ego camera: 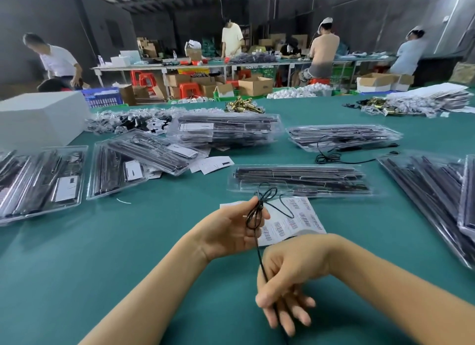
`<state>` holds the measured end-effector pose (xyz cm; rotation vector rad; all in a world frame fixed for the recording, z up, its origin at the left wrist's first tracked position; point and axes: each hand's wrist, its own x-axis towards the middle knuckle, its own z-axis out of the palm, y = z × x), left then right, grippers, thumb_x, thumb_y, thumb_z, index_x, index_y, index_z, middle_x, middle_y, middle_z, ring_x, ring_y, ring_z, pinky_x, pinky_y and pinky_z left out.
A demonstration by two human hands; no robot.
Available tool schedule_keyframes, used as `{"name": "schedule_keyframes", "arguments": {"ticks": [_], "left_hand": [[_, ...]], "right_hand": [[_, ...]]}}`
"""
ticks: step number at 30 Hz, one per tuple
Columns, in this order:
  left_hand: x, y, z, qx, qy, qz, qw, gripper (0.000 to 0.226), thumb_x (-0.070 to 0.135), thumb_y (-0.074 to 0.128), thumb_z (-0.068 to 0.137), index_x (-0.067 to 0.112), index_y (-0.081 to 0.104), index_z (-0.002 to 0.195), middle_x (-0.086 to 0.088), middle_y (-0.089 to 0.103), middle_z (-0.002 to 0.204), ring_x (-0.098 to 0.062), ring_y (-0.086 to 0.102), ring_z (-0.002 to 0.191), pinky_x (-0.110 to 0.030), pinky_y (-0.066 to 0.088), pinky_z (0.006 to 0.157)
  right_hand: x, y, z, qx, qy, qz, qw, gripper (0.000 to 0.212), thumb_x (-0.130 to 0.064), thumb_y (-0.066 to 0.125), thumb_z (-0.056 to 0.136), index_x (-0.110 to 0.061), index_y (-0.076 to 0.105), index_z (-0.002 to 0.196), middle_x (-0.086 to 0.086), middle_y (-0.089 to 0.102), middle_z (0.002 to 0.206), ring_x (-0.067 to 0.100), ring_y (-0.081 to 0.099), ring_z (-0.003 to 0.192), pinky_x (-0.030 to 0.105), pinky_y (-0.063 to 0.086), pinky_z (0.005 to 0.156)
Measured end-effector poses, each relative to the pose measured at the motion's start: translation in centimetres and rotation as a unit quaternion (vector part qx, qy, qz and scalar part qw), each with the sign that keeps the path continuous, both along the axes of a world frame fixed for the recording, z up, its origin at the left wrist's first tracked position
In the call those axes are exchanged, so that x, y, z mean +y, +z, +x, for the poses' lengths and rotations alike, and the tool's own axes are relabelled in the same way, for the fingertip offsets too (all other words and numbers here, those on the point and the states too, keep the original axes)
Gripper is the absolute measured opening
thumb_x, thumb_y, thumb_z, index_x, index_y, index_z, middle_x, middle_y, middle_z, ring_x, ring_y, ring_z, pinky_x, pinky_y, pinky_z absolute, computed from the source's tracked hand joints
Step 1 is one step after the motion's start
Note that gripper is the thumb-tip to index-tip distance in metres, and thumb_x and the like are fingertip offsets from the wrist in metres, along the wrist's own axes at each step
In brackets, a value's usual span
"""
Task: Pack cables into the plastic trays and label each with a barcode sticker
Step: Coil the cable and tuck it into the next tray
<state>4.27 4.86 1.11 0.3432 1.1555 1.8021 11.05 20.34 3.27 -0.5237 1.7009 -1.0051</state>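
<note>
My left hand (231,229) holds small loops of a thin black cable (258,244) pinched between thumb and fingertips. The cable runs down to my right hand (282,285), which grips it lower, fingers pointing down toward the table. Under and behind my hands lies a white sheet of barcode stickers (300,217). Just beyond it sits a clear plastic tray (300,181) holding black rods and cable. A loose cable end loops over the sticker sheet.
Filled clear trays lie around on the green table (128,254): left (41,182), centre-left (144,154), a stack behind (226,128), right (344,136) and far right (437,190). A white box (38,118) stands far left. Several people work at benches behind.
</note>
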Motion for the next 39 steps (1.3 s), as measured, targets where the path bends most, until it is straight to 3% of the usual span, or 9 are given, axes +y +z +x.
{"name": "schedule_keyframes", "arguments": {"ticks": [3,9,13,18,21,25,34,36,39], "left_hand": [[-0.3,0.0,-0.3,-0.068,0.009,0.039,0.997,0.028,0.035,0.059,0.086,0.011,0.067,0.075,0.004,0.052,0.070,-0.006,0.041,0.053,-0.016,0.037,0.045],[-0.5,-0.4,-1.4,-0.151,0.073,0.151,0.974,0.031,0.035,0.063,0.082,0.005,0.066,0.077,0.002,0.046,0.065,-0.009,0.043,0.054,-0.017,0.040,0.049],[-0.7,-0.6,-2.1,-0.133,0.148,0.163,0.966,0.046,0.046,0.062,0.082,0.002,0.072,0.093,-0.010,0.062,0.087,-0.020,0.059,0.077,-0.031,0.053,0.068],[-1.2,-0.8,-2.4,-0.064,0.134,0.058,0.987,0.048,0.043,0.066,0.080,0.003,0.069,0.107,-0.022,0.064,0.120,-0.037,0.065,0.103,-0.044,0.056,0.082],[-1.6,-0.6,-2.4,0.072,0.115,-0.053,0.989,0.037,0.029,0.065,0.083,0.003,0.066,0.109,-0.012,0.071,0.098,-0.022,0.070,0.077,-0.029,0.057,0.065],[-2.0,-0.9,-2.7,0.245,0.167,-0.177,0.938,0.022,0.021,0.057,0.096,0.005,0.070,0.102,-0.001,0.066,0.079,-0.012,0.059,0.063,-0.019,0.047,0.054],[-3.9,-0.8,-3.9,0.285,0.190,-0.137,0.929,0.015,0.015,0.062,0.087,0.014,0.075,0.081,0.000,0.062,0.071,-0.008,0.054,0.067,-0.018,0.036,0.055],[-4.6,-0.6,-4.4,0.277,0.190,-0.121,0.934,0.013,0.018,0.063,0.077,0.013,0.075,0.075,-0.001,0.062,0.069,-0.008,0.053,0.063,-0.019,0.037,0.055],[-5.7,-0.6,-5.2,0.234,0.211,-0.054,0.948,0.007,0.015,0.065,0.064,0.012,0.066,0.058,-0.003,0.055,0.059,-0.012,0.043,0.053,-0.021,0.038,0.051]], "right_hand": [[0.8,1.2,-1.3,-0.034,0.070,-0.106,0.991,0.039,-0.007,0.035,0.101,0.027,0.051,0.094,0.057,0.044,0.075,0.004,0.067,0.056,0.014,0.047,0.041],[1.8,0.1,-3.5,-0.094,0.008,-0.326,0.941,0.028,-0.031,0.057,0.094,-0.008,0.071,0.085,0.005,0.073,0.069,0.006,0.067,0.052,0.013,0.047,0.039],[2.4,0.1,-4.9,0.001,-0.221,-0.337,0.915,0.027,-0.034,0.065,0.087,-0.010,0.071,0.076,0.003,0.069,0.061,0.005,0.060,0.042,0.012,0.046,0.041],[4.2,-0.4,-6.6,0.036,-0.449,-0.368,0.813,0.026,-0.028,0.057,0.087,-0.007,0.072,0.084,0.010,0.071,0.076,0.011,0.068,0.061,0.018,0.055,0.055],[5.0,-1.5,-6.8,0.063,-0.526,-0.337,0.778,0.027,-0.029,0.060,0.083,-0.003,0.068,0.088,0.014,0.072,0.080,0.015,0.069,0.064,0.021,0.056,0.055],[5.0,-2.0,-6.6,0.062,-0.570,-0.302,0.762,0.026,-0.025,0.062,0.086,0.000,0.065,0.091,0.015,0.072,0.079,0.017,0.070,0.065,0.021,0.056,0.053],[5.7,-2.0,-6.5,0.193,-0.757,-0.125,0.612,0.018,-0.024,0.061,0.093,-0.007,0.061,0.092,0.002,0.063,0.067,0.009,0.052,0.049,0.018,0.040,0.039],[6.0,-2.4,-6.6,0.333,-0.741,-0.008,0.583,0.019,-0.011,0.056,0.090,-0.011,0.053,0.109,0.007,0.060,0.100,0.010,0.055,0.069,0.022,0.044,0.054],[6.6,-2.9,-6.7,0.525,-0.565,0.106,0.627,0.062,-0.014,0.068,0.083,-0.025,0.040,0.137,0.003,0.038,0.139,0.015,0.046,0.116,0.035,0.041,0.097]]}}
